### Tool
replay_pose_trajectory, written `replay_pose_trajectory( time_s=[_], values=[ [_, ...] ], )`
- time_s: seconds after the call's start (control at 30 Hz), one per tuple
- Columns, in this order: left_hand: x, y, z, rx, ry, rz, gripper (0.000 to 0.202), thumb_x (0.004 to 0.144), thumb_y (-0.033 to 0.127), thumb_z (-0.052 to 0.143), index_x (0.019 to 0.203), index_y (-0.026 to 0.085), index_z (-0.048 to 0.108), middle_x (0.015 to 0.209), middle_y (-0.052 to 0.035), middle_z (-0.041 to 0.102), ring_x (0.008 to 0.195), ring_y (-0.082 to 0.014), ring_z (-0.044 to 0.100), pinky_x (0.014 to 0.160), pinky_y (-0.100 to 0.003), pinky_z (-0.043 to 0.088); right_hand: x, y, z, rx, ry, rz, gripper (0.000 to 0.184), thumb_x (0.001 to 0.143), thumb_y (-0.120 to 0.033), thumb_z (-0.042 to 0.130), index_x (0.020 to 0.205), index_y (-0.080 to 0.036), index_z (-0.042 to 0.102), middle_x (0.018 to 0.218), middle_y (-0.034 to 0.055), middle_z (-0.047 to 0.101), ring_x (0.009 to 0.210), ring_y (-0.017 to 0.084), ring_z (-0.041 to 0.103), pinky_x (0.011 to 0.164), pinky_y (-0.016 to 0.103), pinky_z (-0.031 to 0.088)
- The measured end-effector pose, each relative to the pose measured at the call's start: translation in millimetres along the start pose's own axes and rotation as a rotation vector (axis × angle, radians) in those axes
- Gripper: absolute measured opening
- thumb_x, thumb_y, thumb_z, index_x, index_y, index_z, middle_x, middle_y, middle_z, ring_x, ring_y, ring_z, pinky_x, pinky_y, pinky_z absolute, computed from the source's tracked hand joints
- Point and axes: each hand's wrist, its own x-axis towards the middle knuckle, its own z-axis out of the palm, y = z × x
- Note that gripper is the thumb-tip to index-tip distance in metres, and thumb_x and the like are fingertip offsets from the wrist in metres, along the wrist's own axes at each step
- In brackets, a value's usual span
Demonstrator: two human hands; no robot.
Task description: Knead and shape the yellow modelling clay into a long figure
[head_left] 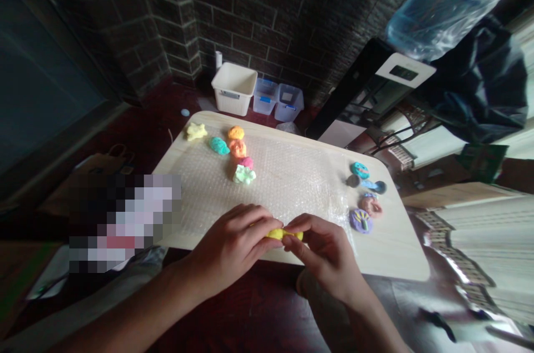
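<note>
Both my hands pinch a roll of yellow modelling clay (283, 234) between their fingers, my left hand (231, 242) at one end and my right hand (321, 253) at the other. They rest just over the near edge of a pale wooden table (387, 253) covered with bubble wrap (287, 180). Beyond them lie a yellow clay star (196, 131), a teal lump (219, 145), an orange lump (236, 133) and a pale green flower (244, 174). A purple clay disc (361, 220) and a pink clay ring (371, 204) sit to the right.
Behind the table stand a white plastic basket (234, 88) and a clear plastic box (277, 103) with blue clips, against a dark brick wall (267, 3). A large plastic water bottle (450, 3) and a dark bag (475, 80) loom at upper right. A pixelated patch (125, 225) hides the left.
</note>
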Motion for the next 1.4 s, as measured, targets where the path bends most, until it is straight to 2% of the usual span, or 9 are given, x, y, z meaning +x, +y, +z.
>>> replay_pose_trajectory(
  time_s=[0.17, 0.33, 0.53, 0.73, 0.93, 1.0, 1.13, 1.27, 1.4],
  values=[
    [0.1, -1.6, -0.8, -0.082, -0.026, -0.056, 0.014, 0.105, 0.025, 0.061, 0.112, 0.017, 0.07, 0.098, -0.0047, 0.071, 0.09, -0.0198, 0.068, 0.079, -0.032, 0.054, -0.3, -0.3, -3.5, -0.135, -0.027, -0.057, 0.006, 0.096, -0.023, 0.076, 0.102, -0.023, 0.077, 0.098, 0.0062, 0.076, 0.09, 0.018, 0.072, 0.079, 0.031, 0.057],
    [1.8, 0.5, -1.3, -0.12, -0.036, -0.117, 0.016, 0.107, 0.026, 0.056, 0.112, 0.019, 0.069, 0.099, -0.0041, 0.072, 0.092, -0.0194, 0.068, 0.08, -0.032, 0.054, -3.6, 1.0, -6.1, -0.144, -0.011, -0.066, 0.02, 0.097, -0.021, 0.075, 0.116, -0.025, 0.073, 0.104, 0.0057, 0.076, 0.091, 0.019, 0.073, 0.081, 0.032, 0.06],
    [2.3, 2.3, -1.1, -0.122, -0.073, -0.159, 0.021, 0.11, 0.028, 0.051, 0.111, 0.019, 0.069, 0.099, -0.0044, 0.071, 0.093, -0.0192, 0.068, 0.08, -0.032, 0.053, -3.9, 1.5, -6.8, -0.229, -0.028, -0.116, 0.012, 0.096, -0.017, 0.073, 0.106, -0.025, 0.076, 0.1, 0.005, 0.075, 0.09, 0.018, 0.072, 0.078, 0.031, 0.058],
    [3.3, 2.7, -2.2, -0.271, -0.142, -0.279, 0.023, 0.11, 0.031, 0.05, 0.107, 0.021, 0.07, 0.1, -0.0022, 0.074, 0.094, -0.0168, 0.071, 0.082, -0.029, 0.052, -2.5, 5.1, -5.9, -0.114, -0.04, -0.09, 0.026, 0.094, -0.019, 0.077, 0.119, -0.026, 0.074, 0.109, 0.0073, 0.075, 0.096, 0.02, 0.073, 0.084, 0.034, 0.062],
    [0.7, 0.8, -1.8, -0.389, -0.139, -0.409, 0.033, 0.105, 0.04, 0.06, 0.134, 0.024, 0.06, 0.113, -0.0035, 0.077, 0.103, -0.019, 0.074, 0.088, -0.03, 0.055, -1.5, 8.1, -4.0, -0.066, -0.02, -0.024, 0.012, 0.093, -0.022, 0.079, 0.106, -0.023, 0.078, 0.098, 0.0061, 0.078, 0.088, 0.017, 0.074, 0.08, 0.03, 0.061],
    [0.7, 1.2, -2.5, -0.389, -0.134, -0.417, 0.034, 0.099, 0.04, 0.068, 0.129, 0.023, 0.061, 0.111, -0.0032, 0.077, 0.102, -0.0194, 0.073, 0.086, -0.03, 0.055, -1.5, 6.3, -4.2, -0.019, -0.01, 0.012, 0.014, 0.092, -0.024, 0.079, 0.106, -0.022, 0.076, 0.095, 0.0056, 0.078, 0.085, 0.016, 0.074, 0.077, 0.028, 0.06],
    [2.9, 2.2, -3.4, -0.361, -0.109, -0.376, 0.012, 0.1, 0.028, 0.066, 0.109, 0.022, 0.068, 0.101, -0.0004, 0.075, 0.092, -0.0159, 0.071, 0.079, -0.027, 0.052, -0.7, 1.9, -5.9, 0.053, 0.017, 0.075, 0.025, 0.091, -0.027, 0.082, 0.112, -0.021, 0.072, 0.087, 0.0042, 0.077, 0.076, 0.014, 0.072, 0.066, 0.023, 0.056],
    [3.9, 2.6, -3.3, -0.327, -0.104, -0.351, 0.009, 0.1, 0.025, 0.065, 0.106, 0.022, 0.071, 0.097, 0.0006, 0.076, 0.088, -0.0144, 0.071, 0.077, -0.026, 0.05, -0.4, 1.4, -6.9, 0.024, 0.023, 0.094, 0.017, 0.091, -0.031, 0.081, 0.101, -0.019, 0.074, 0.078, 0.004, 0.075, 0.069, 0.013, 0.068, 0.061, 0.023, 0.053],
    [3.2, 3.2, -3.7, -0.312, -0.141, -0.333, 0.013, 0.103, 0.026, 0.061, 0.105, 0.022, 0.072, 0.095, 0.0009, 0.077, 0.085, -0.0136, 0.07, 0.075, -0.025, 0.049, -1.1, 1.5, -6.2, -0.012, 0.007, 0.044, 0.011, 0.092, -0.028, 0.078, 0.098, -0.019, 0.076, 0.082, 0.005, 0.076, 0.074, 0.014, 0.068, 0.065, 0.024, 0.053]
  ],
)
